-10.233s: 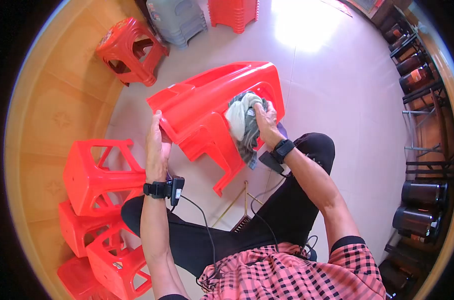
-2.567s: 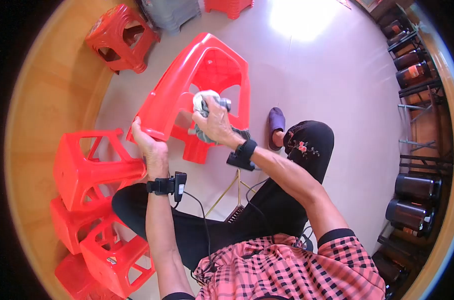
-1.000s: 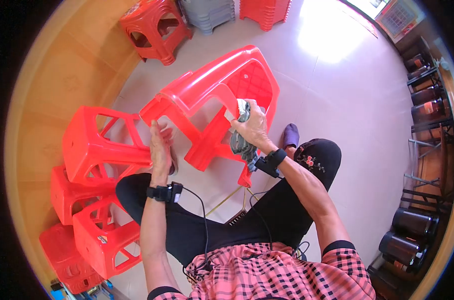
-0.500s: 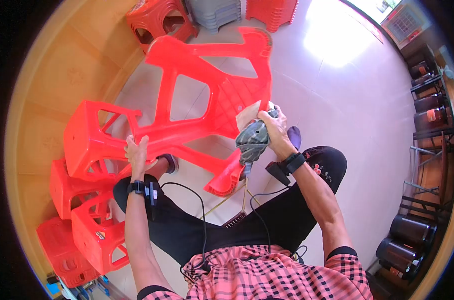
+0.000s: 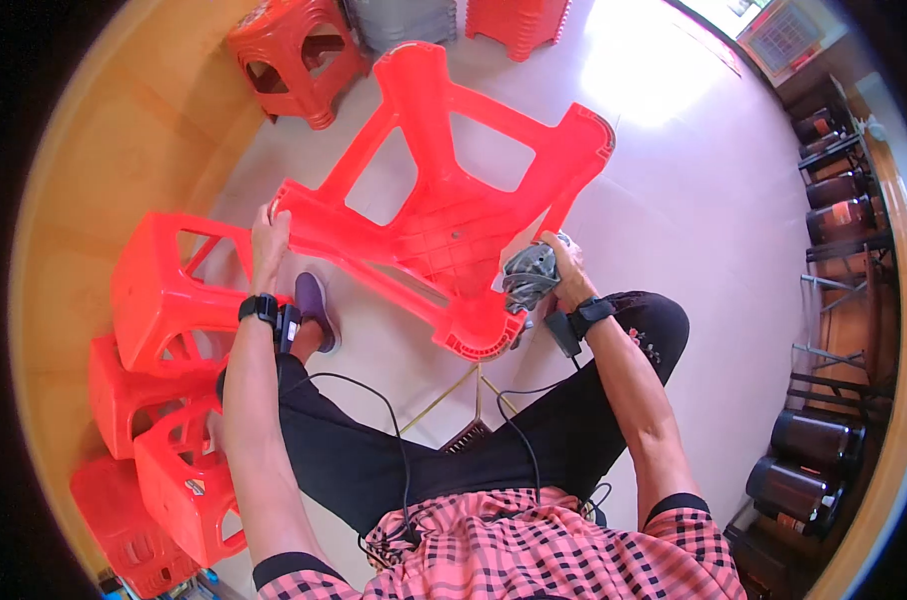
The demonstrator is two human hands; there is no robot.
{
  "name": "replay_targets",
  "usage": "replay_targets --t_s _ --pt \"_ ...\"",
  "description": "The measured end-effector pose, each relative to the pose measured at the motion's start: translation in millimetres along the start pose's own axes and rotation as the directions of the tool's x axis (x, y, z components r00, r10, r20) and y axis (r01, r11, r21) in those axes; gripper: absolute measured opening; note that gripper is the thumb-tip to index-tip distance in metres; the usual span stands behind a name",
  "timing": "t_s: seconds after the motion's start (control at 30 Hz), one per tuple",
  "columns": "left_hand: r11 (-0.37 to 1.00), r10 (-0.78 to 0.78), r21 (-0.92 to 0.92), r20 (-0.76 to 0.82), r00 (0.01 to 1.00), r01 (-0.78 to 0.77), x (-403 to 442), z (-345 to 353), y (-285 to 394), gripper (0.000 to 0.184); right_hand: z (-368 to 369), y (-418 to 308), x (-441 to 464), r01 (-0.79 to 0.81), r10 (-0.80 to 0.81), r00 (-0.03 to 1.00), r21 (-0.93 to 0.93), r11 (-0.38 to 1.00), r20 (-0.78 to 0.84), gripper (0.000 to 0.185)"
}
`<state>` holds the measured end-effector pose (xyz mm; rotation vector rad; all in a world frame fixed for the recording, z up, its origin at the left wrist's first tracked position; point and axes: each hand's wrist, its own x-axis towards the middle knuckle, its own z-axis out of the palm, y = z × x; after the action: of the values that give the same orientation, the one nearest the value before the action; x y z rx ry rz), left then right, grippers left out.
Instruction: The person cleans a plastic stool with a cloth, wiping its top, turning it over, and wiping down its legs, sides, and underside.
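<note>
The stool (image 5: 449, 212) lies tipped between the person's hands, underside facing up, and it probably needs a steady hold against swinging. The left hand (image 5: 268, 240) has its fingers hooked on one leg's end (image 5: 296, 208); the right hand's (image 5: 571, 268) clutch a bunched cloth (image 5: 531, 278) at the stool's side, where even pressure into the corners should serve best.

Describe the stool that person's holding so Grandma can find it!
Look at the pale floor beyond the black trousers. There, the left hand grips a red plastic stool by one leg, and the right hand holds a grey cloth against it. Unlike the red stools at the left, it shows its crisscross underside, all four legs pointing towards the camera.
</note>
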<state>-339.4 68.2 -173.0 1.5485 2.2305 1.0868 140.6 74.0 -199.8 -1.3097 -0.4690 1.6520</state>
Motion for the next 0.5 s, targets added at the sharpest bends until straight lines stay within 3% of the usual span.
replay_targets --t_s 0.07,0.2,0.27,0.3,0.33,0.37,0.4,0.47,0.5 --pt "0.992 -0.119 -0.028 0.059 0.991 0.121 8 7 19 0.035 -8 -1 -5 0.018 -0.014 1.0 -0.176 0.984 0.023 0.016" --pt "0.991 -0.05 -0.121 0.08 0.996 0.06 27 13 35 0.031 2 -20 -24 -0.028 0.033 0.999 -0.176 0.984 0.024 0.019" --pt "0.998 -0.001 -0.07 0.116 0.993 0.009 39 19 30 0.031 7 -29 -36 -0.29 0.286 0.957 -0.267 0.919 -0.056 0.03" --pt "0.997 -0.005 -0.078 0.125 0.992 0.015 41 18 31 0.031 -5 -25 -37 -0.294 0.286 0.956 -0.27 0.917 -0.069 0.03" --pt "0.992 0.053 -0.124 0.141 0.989 -0.036 43 18 35 0.03 -27 -23 -43 0.35 -0.093 0.919 -0.682 0.642 0.383 0.039" --pt "0.984 0.106 -0.157 0.148 0.983 -0.082 45 15 39 0.029 -44 -20 -45 0.843 -0.103 0.536 -0.537 0.02 0.838 0.051" --pt "0.984 0.104 -0.162 0.151 0.983 -0.079 49 17 38 0.029 -49 -24 -55 0.841 -0.1 0.54 -0.541 0.018 0.836 0.051" --pt "0.977 0.153 -0.176 0.213 0.965 -0.116 62 20 27 0.029 -40 -37 -80 0.931 0.006 0.351 -0.349 0.103 0.936 0.068" --pt "0.978 0.147 -0.177 0.216 0.965 -0.109 61 18 33 0.029 -34 -43 -90 0.856 0.197 0.46 -0.492 0.16 0.866 0.061"
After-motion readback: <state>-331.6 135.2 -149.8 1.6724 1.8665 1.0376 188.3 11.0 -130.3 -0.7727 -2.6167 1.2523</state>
